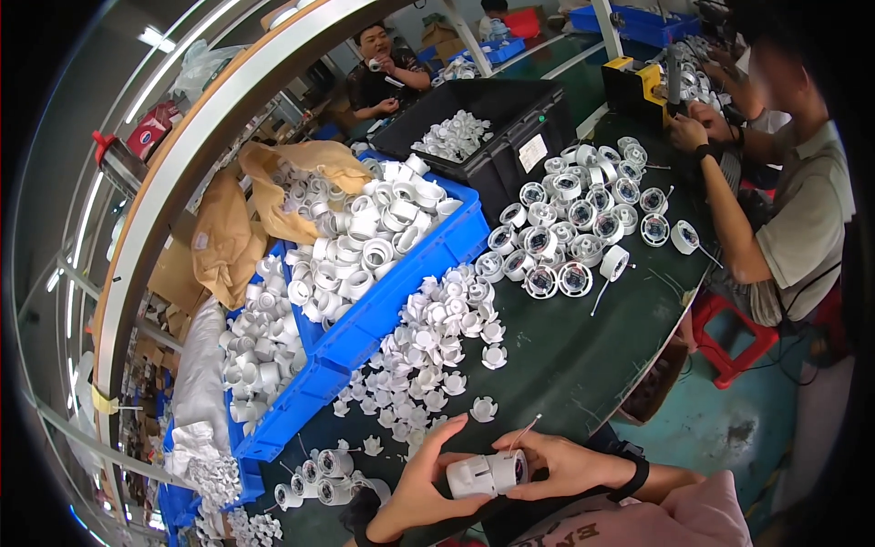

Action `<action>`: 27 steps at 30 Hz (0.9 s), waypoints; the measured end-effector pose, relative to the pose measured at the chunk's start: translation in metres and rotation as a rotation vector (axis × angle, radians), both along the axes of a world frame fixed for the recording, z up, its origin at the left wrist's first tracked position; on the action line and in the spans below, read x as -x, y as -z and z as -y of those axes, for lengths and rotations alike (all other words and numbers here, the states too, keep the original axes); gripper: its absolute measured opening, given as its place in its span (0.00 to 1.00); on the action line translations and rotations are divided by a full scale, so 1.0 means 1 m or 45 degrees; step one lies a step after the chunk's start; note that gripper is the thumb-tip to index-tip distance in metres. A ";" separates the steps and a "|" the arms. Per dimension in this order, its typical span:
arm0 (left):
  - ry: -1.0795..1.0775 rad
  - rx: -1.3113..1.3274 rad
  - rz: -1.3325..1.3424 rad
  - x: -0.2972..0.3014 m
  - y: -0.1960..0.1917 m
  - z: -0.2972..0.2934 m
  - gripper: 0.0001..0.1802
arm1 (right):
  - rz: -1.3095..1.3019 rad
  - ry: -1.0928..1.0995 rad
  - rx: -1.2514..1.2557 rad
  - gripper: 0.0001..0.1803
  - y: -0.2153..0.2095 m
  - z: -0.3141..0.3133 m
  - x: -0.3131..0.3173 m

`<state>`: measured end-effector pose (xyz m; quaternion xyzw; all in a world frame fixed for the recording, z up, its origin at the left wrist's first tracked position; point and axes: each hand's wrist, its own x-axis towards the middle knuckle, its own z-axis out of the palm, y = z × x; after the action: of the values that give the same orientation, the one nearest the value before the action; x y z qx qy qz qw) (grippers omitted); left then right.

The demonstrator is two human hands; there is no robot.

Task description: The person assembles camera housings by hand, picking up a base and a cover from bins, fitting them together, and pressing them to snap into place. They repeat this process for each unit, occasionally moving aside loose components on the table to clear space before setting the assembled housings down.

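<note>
Both my hands hold one white cylindrical plastic housing (486,474) low in the picture, over the dark green table (583,356). My left hand (421,483) cups its left end. My right hand (558,462) grips its right end, where a thin wire sticks up. Just beyond my hands lies a spread of small white clip-shaped caps (428,342). A few assembled white housings (324,474) lie to the left of my left hand.
Blue bins (401,283) hold several white rings; a black bin (510,109) holds white caps. Assembled housings with wires (574,228) cluster at the right. A person in a grey shirt (802,210) works at the right; another person (387,68) sits across. A red stool (734,342) stands on the floor.
</note>
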<state>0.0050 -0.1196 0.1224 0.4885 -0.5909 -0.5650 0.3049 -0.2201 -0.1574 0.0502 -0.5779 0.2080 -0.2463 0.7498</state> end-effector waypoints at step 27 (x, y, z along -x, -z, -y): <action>-0.746 0.653 -0.207 0.039 0.056 -0.044 0.22 | 0.064 0.269 0.829 0.43 -0.020 -0.015 -0.020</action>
<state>-0.0344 -0.0758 0.0662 0.4981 -0.5224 -0.3249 0.6111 -0.2005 -0.1426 0.0705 -0.7558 0.1588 -0.3902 0.5013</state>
